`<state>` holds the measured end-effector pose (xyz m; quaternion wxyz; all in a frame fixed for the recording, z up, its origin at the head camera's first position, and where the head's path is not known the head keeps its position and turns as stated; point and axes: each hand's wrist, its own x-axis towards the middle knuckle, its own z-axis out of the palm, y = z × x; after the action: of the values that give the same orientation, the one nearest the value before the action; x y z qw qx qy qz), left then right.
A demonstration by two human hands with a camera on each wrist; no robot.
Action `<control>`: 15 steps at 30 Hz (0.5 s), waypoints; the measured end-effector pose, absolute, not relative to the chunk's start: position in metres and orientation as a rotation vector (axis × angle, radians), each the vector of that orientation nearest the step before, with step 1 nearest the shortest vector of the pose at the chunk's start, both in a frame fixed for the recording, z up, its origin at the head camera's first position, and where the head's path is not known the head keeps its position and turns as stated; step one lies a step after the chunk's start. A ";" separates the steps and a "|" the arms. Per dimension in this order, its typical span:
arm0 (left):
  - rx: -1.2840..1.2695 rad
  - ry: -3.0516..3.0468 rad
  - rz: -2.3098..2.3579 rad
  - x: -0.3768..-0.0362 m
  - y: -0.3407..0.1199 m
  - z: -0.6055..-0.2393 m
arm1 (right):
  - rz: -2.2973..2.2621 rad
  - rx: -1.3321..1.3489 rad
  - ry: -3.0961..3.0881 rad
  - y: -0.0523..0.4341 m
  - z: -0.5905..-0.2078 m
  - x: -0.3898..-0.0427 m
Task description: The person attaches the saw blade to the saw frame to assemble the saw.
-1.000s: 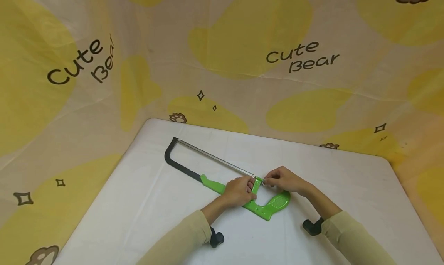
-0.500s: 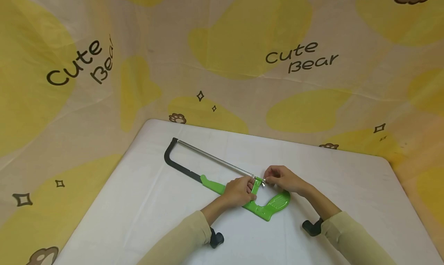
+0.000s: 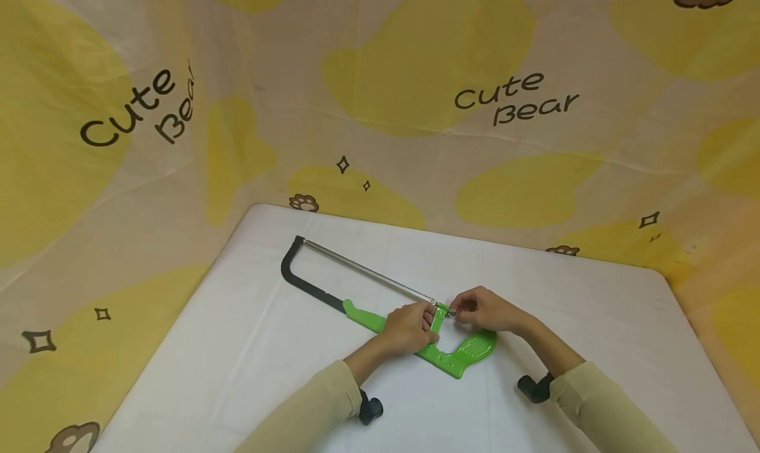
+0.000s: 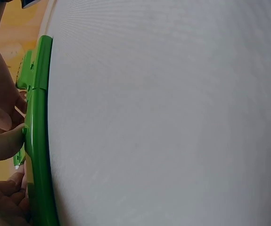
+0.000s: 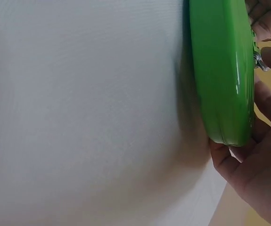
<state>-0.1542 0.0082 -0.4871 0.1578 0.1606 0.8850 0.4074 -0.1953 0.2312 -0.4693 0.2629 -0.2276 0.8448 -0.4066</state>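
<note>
A hacksaw (image 3: 365,317) with a green handle and black front frame lies flat on the white table. Its silvery blade (image 3: 368,270) runs along the far side. My left hand (image 3: 406,328) grips the green upright at the handle end of the blade; in the left wrist view its thumb (image 4: 5,145) presses the green frame. At the blade's handle end, my right hand (image 3: 489,310) pinches a small metal wing nut (image 3: 452,312). The right wrist view shows the thumb against this wing nut (image 5: 260,61), with other fingers behind the green handle (image 5: 222,70).
The white table (image 3: 249,374) meets a yellow-patterned cloth wall (image 3: 415,150) at its back and left edges. Black device parts stick out below both sleeves, one by the left forearm (image 3: 371,408) and one by the right (image 3: 534,388).
Half a second ago the wing nut showed beyond my right fingertips; now the fingers have come down around it. My left hand and the hacksaw have stayed in place.
</note>
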 end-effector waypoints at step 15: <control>0.459 2.519 1.175 -0.154 0.008 -0.488 | -1.077 -0.560 2.290 0.229 -0.468 -0.197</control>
<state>-0.1541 0.0078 -0.4882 0.1613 0.1609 0.8824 0.4117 -0.1969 0.2289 -0.4684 0.2712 -0.2081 0.8504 -0.4000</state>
